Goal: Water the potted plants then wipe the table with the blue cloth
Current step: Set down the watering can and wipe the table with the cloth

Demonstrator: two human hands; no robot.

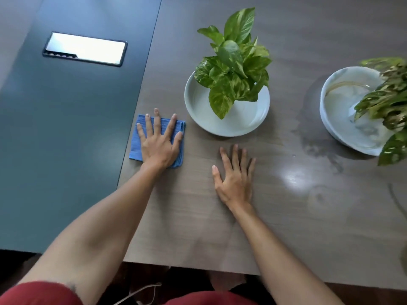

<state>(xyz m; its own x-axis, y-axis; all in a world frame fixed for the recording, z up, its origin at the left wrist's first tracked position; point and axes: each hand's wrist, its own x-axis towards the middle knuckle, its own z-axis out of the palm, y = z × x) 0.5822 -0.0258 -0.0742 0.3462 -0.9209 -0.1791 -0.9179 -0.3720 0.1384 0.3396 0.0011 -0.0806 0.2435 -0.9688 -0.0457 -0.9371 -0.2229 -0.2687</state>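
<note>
Wiping looks to be the step in hand: the left hand (158, 143) lies flat with its fingers spread on the folded blue cloth (141, 140), pressing it to the wood-grain table (286, 227) at centre-left of the frame, right beside the seam with the dark teal panel (66, 139). The right hand (234, 177) rests open and empty, palm down, at centre. Both plants sit in pale dishes holding water, the pothos (233, 69) at upper centre and the speckled plant (387, 102) at the right edge, so watering seems done. Wet streaks (317, 148) lie between the 2 dishes; the next move probably calls for sliding the cloth rightward under steady pressure, skirting the near dish (220, 126).
</note>
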